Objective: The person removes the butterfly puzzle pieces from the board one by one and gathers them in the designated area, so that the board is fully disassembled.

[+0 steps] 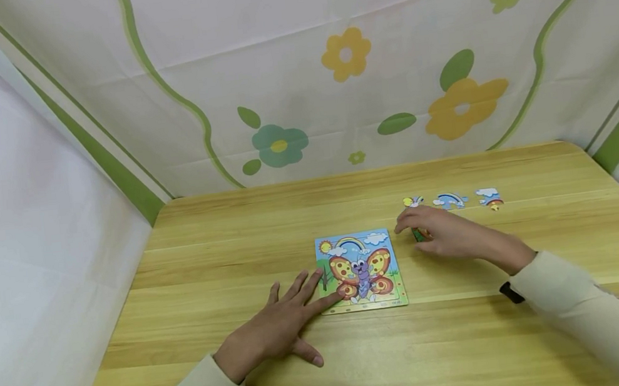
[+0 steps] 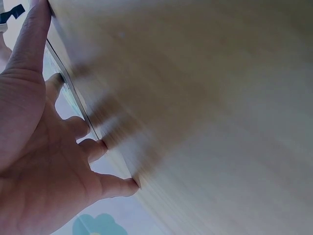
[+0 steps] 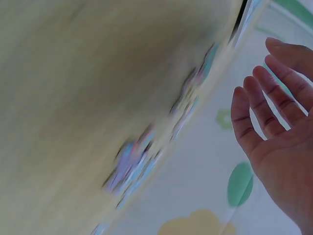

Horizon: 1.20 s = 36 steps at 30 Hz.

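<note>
A square butterfly jigsaw puzzle board [image 1: 360, 269] lies flat on the wooden table, its picture showing a purple butterfly, sun and rainbow. My left hand [image 1: 283, 321] is spread, with fingertips at the board's left edge and one finger reaching over its lower left part. Right of the board, my right hand [image 1: 449, 232] hovers with loosely bent fingers over a green and red puzzle piece [image 1: 420, 235], which it partly hides. In the right wrist view, the fingers of my right hand [image 3: 279, 117] hold nothing, and blurred puzzle pieces [image 3: 129, 164] lie beyond them.
Toward the back right lie a sun piece [image 1: 413, 201], a rainbow piece [image 1: 450, 201] and a cloud piece [image 1: 489, 197]. A white flowered cloth [image 1: 284, 63] hangs behind the table [image 1: 224, 246] and along its sides.
</note>
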Each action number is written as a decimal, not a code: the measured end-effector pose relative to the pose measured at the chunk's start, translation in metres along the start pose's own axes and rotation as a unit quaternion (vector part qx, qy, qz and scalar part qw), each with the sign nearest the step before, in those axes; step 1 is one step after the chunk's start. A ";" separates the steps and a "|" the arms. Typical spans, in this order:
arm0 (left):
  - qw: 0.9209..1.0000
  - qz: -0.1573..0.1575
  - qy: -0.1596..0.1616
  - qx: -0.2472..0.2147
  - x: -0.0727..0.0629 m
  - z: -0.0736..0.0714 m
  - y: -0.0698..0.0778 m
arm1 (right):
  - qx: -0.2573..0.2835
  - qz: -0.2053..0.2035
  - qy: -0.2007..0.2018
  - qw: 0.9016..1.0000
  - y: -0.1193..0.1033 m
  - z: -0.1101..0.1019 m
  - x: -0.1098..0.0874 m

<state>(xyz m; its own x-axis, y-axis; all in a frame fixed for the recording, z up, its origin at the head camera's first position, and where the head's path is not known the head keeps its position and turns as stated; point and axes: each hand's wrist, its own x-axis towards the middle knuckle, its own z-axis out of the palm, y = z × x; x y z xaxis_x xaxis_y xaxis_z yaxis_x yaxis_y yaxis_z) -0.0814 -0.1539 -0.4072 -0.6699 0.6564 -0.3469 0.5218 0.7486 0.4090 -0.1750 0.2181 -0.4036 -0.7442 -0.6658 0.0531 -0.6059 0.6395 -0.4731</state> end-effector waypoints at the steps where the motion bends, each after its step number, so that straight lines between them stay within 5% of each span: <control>1: 1.000 0.000 0.000 0.000 0.000 0.000 0.000 | 0.001 -0.004 -0.005 1.000 -0.003 0.003 0.002; 15: 1.000 -0.002 -0.003 -0.001 0.000 0.000 -0.001 | 0.005 -0.056 -0.072 0.996 -0.032 0.031 0.021; 36: 1.000 -0.004 -0.006 -0.001 0.000 -0.001 0.000 | 0.006 -0.072 -0.088 0.994 -0.036 0.036 0.024</control>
<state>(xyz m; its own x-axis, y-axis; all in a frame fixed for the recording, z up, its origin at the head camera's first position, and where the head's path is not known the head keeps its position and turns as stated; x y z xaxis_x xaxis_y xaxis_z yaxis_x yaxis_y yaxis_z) -0.0821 -0.1540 -0.4065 -0.6672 0.6522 -0.3599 0.5155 0.7530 0.4090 -0.1610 0.1660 -0.4168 -0.5893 -0.8072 -0.0338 -0.6979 0.5297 -0.4820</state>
